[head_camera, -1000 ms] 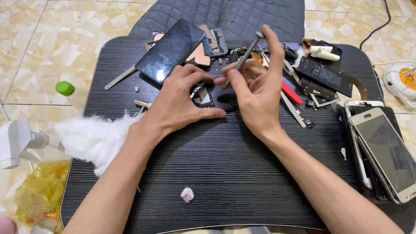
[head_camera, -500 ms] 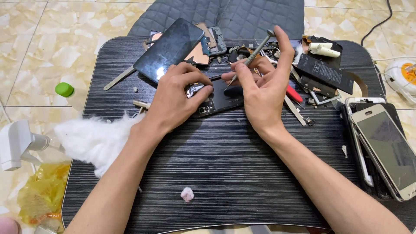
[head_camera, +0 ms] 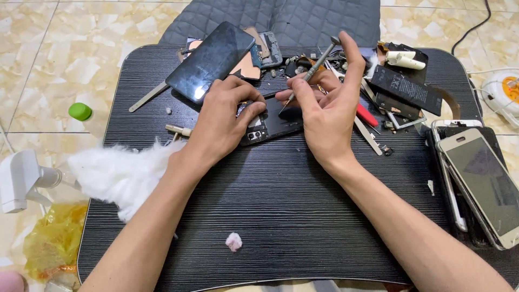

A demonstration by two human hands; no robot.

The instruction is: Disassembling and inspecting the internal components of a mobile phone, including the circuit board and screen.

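head view looked down on a dark wood-grain desk (head_camera: 281,216) where an opened phone body (head_camera: 273,123) lay flat near the middle of the far half, and everything else is placed here relative to that phone body. the left hand (head_camera: 224,121) lay over the phone body's left end, fingers (head_camera: 250,111) curled down and pressing on its edge, closed onto it rather than spread, likely to keep it from sliding while the tool worked. the right hand (head_camera: 327,116) sat just right of the phone body, thumb and first fingers (head_camera: 296,89) pinched shut around a slim metal screwdriver (head_camera: 311,70), the little finger raised free; the shaft slanted up and away while its tip came down onto the phone body's inner face, a pencil grip that seemed suited to fine turning. behind and left of the phone body a detached dark screen panel (head_camera: 211,60) rested tilted on other parts. to the far right of it two phones (head_camera: 476,184) lay stacked by the desk's edge. behind and right of it sat a black battery (head_camera: 405,86) and a red-handled tool (head_camera: 366,114). left of it a white cotton wad (head_camera: 116,173) overhung the desk's side, and a small pinkish scrap (head_camera: 233,241) lay well nearer the person.
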